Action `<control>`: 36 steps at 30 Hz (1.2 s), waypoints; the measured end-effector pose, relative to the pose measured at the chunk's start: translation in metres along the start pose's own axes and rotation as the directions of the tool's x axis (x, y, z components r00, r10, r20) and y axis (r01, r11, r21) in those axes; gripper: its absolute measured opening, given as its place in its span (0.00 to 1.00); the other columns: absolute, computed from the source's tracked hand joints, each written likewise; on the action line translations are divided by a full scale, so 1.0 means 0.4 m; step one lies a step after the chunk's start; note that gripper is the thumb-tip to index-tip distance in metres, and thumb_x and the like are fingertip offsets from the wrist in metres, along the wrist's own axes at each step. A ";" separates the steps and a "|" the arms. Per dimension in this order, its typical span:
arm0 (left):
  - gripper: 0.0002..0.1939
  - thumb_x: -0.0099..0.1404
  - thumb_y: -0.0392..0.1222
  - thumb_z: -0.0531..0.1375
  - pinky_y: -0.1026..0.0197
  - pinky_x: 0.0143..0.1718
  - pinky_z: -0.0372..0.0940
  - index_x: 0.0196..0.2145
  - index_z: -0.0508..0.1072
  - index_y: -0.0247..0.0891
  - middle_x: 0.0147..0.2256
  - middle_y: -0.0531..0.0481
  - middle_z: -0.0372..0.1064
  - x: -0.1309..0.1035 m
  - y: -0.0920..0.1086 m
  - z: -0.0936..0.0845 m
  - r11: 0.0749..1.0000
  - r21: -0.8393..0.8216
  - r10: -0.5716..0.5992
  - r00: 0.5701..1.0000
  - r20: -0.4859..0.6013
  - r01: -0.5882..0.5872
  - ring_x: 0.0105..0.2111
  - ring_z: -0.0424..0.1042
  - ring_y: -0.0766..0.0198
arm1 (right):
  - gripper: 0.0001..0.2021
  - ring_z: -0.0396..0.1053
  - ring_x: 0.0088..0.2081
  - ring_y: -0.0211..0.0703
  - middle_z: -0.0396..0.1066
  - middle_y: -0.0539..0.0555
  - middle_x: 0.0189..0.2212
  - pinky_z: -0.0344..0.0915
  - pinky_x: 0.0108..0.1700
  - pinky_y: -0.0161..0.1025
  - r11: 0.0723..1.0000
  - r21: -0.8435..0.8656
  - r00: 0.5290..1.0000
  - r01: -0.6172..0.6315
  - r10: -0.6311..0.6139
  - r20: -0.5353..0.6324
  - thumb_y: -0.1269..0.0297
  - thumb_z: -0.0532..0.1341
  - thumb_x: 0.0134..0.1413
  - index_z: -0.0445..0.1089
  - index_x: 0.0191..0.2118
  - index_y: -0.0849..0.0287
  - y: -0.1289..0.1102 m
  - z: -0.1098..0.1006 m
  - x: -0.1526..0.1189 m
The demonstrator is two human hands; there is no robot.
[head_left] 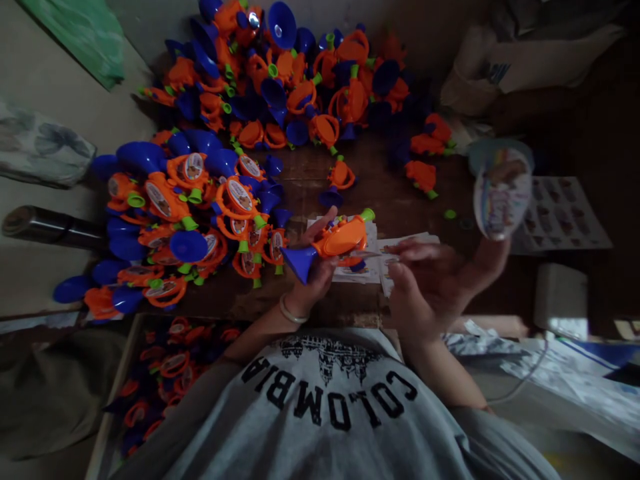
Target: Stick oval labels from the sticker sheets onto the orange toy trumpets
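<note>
My left hand [316, 279] grips an orange and blue toy trumpet [346, 237] with a green mouthpiece, its blue bell towards the lower left. The plain orange oval on its side faces up. Slightly blurred, my right hand [435, 290] pinches a thin pale sticker [369, 254], seen nearly edge-on, close against the trumpet's right side; whether it touches cannot be made out. A second, oval printed sticker [503, 200] clings to a raised fingertip of the same hand. Beneath both hands lie printed sticker sheets [407, 243].
Trumpets with oval stickers [187, 213] are heaped at left, and plain trumpets [300, 93] pile up along the back. More fill a box [175, 373] at lower left. A sticker sheet [565, 213], a white box-shaped object [561, 300] and a dark cylinder [50, 227] lie about.
</note>
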State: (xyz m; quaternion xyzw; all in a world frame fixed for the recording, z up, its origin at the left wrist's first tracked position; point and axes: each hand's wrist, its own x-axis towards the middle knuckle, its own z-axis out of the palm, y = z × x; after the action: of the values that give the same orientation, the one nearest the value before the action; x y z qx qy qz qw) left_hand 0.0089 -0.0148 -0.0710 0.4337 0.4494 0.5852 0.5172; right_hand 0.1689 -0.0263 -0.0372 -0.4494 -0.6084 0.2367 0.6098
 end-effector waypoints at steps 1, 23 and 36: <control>0.37 0.64 0.62 0.69 0.38 0.72 0.63 0.65 0.67 0.49 0.68 0.43 0.66 -0.002 0.001 0.005 0.998 -0.054 0.018 0.999 0.032 -0.016 0.70 0.64 0.43 | 0.38 0.75 0.40 0.48 0.69 0.51 0.39 0.79 0.50 0.52 0.998 0.055 0.997 -0.015 0.019 -0.070 0.55 0.63 0.67 0.42 0.74 0.36 -0.004 0.009 0.014; 0.32 0.66 0.59 0.68 0.35 0.72 0.60 0.62 0.65 0.50 0.72 0.42 0.58 -0.016 0.074 0.042 0.987 -0.062 0.157 0.970 0.185 -0.148 0.74 0.57 0.40 | 0.40 0.73 0.38 0.41 0.68 0.50 0.41 0.80 0.41 0.39 0.992 0.128 0.984 -0.006 0.029 -0.176 0.62 0.67 0.62 0.47 0.73 0.34 0.010 0.078 0.020; 0.21 0.70 0.52 0.66 0.37 0.71 0.62 0.57 0.68 0.49 0.71 0.46 0.61 -0.005 0.033 0.047 0.951 -0.183 0.281 0.942 0.183 -0.249 0.70 0.64 0.44 | 0.41 0.73 0.39 0.38 0.69 0.47 0.41 0.79 0.43 0.37 0.983 0.182 0.975 0.018 0.023 -0.221 0.63 0.70 0.59 0.50 0.72 0.33 0.026 0.089 0.020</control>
State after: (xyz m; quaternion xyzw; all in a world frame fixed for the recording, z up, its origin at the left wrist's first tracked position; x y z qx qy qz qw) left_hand 0.0246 -0.0162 -0.0542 0.5068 0.2829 0.6348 0.5101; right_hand 0.1389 -0.0055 -0.0469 -0.4157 -0.5116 0.2405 0.7125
